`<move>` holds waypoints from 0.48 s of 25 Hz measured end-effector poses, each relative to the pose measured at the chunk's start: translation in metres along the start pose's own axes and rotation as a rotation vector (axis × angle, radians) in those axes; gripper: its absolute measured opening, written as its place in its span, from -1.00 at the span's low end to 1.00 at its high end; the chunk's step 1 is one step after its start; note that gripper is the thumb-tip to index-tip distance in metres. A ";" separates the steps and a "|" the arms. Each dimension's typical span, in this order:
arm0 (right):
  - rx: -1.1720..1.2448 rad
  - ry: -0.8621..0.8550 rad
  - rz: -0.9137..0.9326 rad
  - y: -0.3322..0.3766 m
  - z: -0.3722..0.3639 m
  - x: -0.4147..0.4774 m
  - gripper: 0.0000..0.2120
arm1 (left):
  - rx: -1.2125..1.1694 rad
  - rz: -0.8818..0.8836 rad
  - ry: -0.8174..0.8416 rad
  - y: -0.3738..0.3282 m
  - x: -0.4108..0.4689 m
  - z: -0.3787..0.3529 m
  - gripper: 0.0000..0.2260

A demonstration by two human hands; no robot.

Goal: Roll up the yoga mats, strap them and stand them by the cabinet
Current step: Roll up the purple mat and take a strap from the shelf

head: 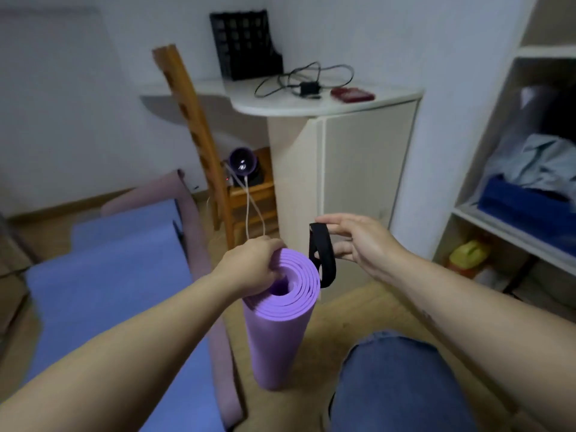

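Purple mat point(277, 332): rolled tight, upright on the floor, top rim gripped by left hand point(255, 269). Black strap point(322, 257): looped, dangling from right hand point(361, 241), just beside the roll's top. Blue mat point(103, 275): unrolled, flat over mauve mat point(199, 244).

I see pale walls point(78, 104) and a wood floor point(358, 313). A beige cabinet point(358, 169) carries a rounded white top point(280, 104), with a black file rack point(246, 45) at its back edge; open shelves point(511, 236) stand at the right.
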State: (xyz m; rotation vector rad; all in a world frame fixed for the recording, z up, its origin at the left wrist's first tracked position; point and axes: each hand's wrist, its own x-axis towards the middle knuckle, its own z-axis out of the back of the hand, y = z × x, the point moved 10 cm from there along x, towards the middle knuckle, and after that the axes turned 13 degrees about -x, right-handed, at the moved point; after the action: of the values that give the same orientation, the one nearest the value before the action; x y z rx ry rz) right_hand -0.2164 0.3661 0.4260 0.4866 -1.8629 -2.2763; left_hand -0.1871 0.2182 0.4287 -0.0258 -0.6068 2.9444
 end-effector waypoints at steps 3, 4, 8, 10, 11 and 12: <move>-0.027 0.081 -0.076 -0.040 -0.039 0.000 -0.68 | 0.204 -0.102 0.056 0.023 -0.029 -0.024 -0.65; -0.045 0.093 -0.078 -0.048 -0.046 0.001 -0.69 | 0.266 -0.154 0.071 0.026 -0.036 -0.030 -0.65; -0.106 0.131 -0.053 -0.070 -0.070 0.001 -0.68 | 0.454 -0.353 0.117 0.027 -0.048 -0.046 -0.67; -0.088 0.132 -0.051 -0.078 -0.080 0.000 -0.71 | 0.515 -0.491 0.107 0.019 -0.050 -0.045 -0.63; -0.071 0.106 -0.052 -0.080 -0.082 0.000 -0.73 | 0.548 -0.566 0.087 0.014 -0.052 -0.044 -0.59; -0.047 0.065 -0.052 -0.083 -0.083 0.001 -0.76 | 0.569 -0.624 0.054 0.012 -0.053 -0.042 -0.58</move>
State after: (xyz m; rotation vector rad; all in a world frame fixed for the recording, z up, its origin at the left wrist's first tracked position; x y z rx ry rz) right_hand -0.1820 0.3070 0.3307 0.6013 -1.7821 -2.3021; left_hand -0.1346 0.2169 0.3853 0.1191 0.2201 2.3815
